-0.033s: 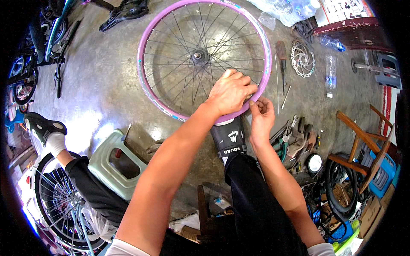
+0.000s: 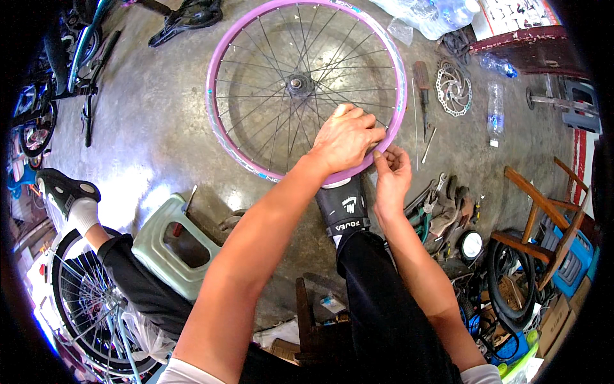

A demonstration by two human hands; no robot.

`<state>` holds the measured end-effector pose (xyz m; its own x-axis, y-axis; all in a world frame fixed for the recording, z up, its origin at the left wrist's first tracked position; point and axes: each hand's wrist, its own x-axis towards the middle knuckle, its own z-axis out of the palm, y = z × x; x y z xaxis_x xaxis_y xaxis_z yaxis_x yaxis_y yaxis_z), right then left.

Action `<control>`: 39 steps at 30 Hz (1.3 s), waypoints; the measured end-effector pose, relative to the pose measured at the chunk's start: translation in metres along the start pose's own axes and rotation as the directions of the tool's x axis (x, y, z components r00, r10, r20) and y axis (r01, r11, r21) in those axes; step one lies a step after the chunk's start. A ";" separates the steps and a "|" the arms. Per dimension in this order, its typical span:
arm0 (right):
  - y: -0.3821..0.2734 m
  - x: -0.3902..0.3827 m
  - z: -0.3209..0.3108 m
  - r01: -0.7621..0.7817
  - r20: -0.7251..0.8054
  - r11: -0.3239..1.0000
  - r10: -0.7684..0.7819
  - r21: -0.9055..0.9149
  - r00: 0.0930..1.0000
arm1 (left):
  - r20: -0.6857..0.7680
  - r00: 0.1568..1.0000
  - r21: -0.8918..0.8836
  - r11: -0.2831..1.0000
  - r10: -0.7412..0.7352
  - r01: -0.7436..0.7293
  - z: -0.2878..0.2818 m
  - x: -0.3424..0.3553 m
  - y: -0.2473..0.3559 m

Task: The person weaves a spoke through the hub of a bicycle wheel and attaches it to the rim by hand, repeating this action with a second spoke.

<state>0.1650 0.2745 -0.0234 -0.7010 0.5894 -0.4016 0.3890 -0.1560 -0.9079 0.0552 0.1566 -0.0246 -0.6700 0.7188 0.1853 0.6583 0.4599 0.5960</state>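
Note:
A bicycle wheel [image 2: 299, 85] with a purple rim [image 2: 213, 109], black spokes and a dark hub lies before me, without a tyre. Its near edge is over the toe of my right shoe [image 2: 347, 208]. My left hand [image 2: 347, 139] reaches across the near right part of the wheel, its fingers curled at the rim's inner side; the fingertips are hidden. Just outside the rim, my right hand [image 2: 393, 171] has its thumb against the purple edge and its fingers bent in. Whatever lies between those fingers is too small or hidden to make out.
Right of the wheel lie a screwdriver [image 2: 421, 93], a brake disc [image 2: 453, 89] and a plastic bottle [image 2: 495, 114]. Pliers [image 2: 428, 206] and gloves [image 2: 446, 214] are near my right forearm. A pale green stool [image 2: 160, 246] stands left, a wooden stool [image 2: 534, 221] lies right.

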 end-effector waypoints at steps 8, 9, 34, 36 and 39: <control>0.004 0.001 -0.002 0.038 0.012 0.997 -0.037 -0.064 0.999 | 0.024 1.000 0.055 0.998 0.009 -0.010 0.000 -0.001 -0.001; 0.004 0.001 -0.001 0.034 0.011 0.998 -0.034 -0.060 0.999 | 0.011 1.000 0.055 0.998 0.011 -0.012 0.001 -0.001 -0.001; 0.010 0.000 -0.007 -0.002 0.060 0.995 0.009 -0.104 0.998 | 0.075 0.997 0.077 0.996 0.029 -0.035 0.003 -0.002 -0.002; 0.011 0.001 -0.007 -0.005 0.067 0.996 0.011 -0.092 0.998 | 0.070 0.997 0.074 0.996 0.037 -0.043 0.002 -0.002 -0.002; 0.016 0.001 -0.008 0.026 0.064 0.996 -0.021 -0.081 0.998 | 0.066 0.997 0.057 0.997 0.039 -0.043 0.001 -0.002 -0.001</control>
<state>0.1753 0.2787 -0.0375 -0.7460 0.5404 -0.3891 0.4177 -0.0753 -0.9055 0.0563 0.1551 -0.0260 -0.6196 0.7691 0.1570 0.7051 0.4573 0.5420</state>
